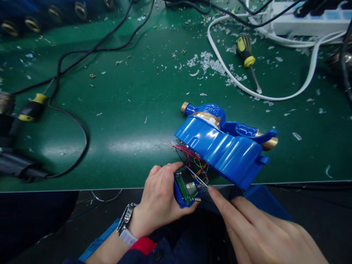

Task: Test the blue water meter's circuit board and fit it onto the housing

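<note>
My left hand (162,194) grips a small blue housing (178,196) with a green circuit board (183,187) and a display in it. My right hand (255,227) is closed around a screwdriver, its handle hidden by the palm. The thin shaft (198,177) slants past my index fingertip to the upper edge of the board. Red, yellow and black wires (202,167) run between the board and a blue water meter (222,146). The meter lies tilted at the table's front edge, brass threaded ends showing.
On the green table (123,110) lie a yellow-black screwdriver (245,51) within a white cable loop (275,98), and another screwdriver (33,108) at left. A black cable (82,132) curls nearby. White scraps (207,62) are scattered about. A white power strip (308,24) sits at back right.
</note>
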`<move>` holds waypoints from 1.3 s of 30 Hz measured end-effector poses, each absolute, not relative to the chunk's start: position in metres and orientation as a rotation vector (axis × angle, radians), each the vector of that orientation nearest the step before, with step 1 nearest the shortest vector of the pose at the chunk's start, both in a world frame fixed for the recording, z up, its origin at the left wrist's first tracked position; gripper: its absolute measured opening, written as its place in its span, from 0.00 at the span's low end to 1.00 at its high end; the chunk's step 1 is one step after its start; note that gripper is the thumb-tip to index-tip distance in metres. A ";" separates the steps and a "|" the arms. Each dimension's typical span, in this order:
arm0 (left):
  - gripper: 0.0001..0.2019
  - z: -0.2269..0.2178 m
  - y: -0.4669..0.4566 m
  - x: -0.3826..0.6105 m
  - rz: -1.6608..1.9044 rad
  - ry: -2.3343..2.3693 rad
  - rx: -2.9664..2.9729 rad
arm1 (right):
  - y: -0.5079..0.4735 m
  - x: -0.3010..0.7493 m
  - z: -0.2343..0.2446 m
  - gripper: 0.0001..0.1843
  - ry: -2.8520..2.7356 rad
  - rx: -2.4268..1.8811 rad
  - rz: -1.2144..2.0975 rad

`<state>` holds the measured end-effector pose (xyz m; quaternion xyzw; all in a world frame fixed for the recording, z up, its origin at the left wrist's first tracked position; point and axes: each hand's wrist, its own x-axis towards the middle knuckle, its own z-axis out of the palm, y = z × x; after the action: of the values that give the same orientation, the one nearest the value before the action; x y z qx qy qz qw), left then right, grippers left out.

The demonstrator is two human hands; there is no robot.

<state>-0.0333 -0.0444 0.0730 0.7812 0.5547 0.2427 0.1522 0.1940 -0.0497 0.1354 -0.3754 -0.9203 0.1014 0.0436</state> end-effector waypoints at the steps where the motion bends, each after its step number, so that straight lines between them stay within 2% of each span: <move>1: 0.30 0.073 -0.045 -0.033 0.700 1.599 2.244 | -0.052 0.192 0.135 0.31 -2.791 -1.174 0.284; 6: 0.29 0.075 -0.046 -0.030 0.711 1.618 2.273 | -0.055 0.180 0.131 0.29 -2.677 -1.374 0.167; 11: 0.26 0.077 -0.043 -0.029 0.718 1.624 2.278 | -0.052 0.173 0.134 0.29 -2.703 -1.399 0.151; 17: 0.26 0.076 -0.044 -0.030 0.711 1.636 2.268 | -0.052 0.179 0.137 0.34 -2.803 -1.277 0.359; 24: 0.29 0.071 -0.042 -0.033 0.733 1.601 2.287 | -0.050 0.190 0.108 0.22 -2.486 -1.220 0.648; 31: 0.33 0.072 -0.043 -0.040 0.766 1.558 2.196 | -0.050 0.196 0.090 0.22 -2.439 -1.105 0.678; 39: 0.36 0.074 -0.045 -0.040 0.798 1.481 2.150 | -0.047 0.187 0.091 0.23 -2.266 -1.078 0.733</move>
<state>-0.0396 -0.0452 0.0736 0.7710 0.5311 0.2860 0.2043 0.1868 -0.0473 0.0907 -0.3981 -0.8369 0.2705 0.2606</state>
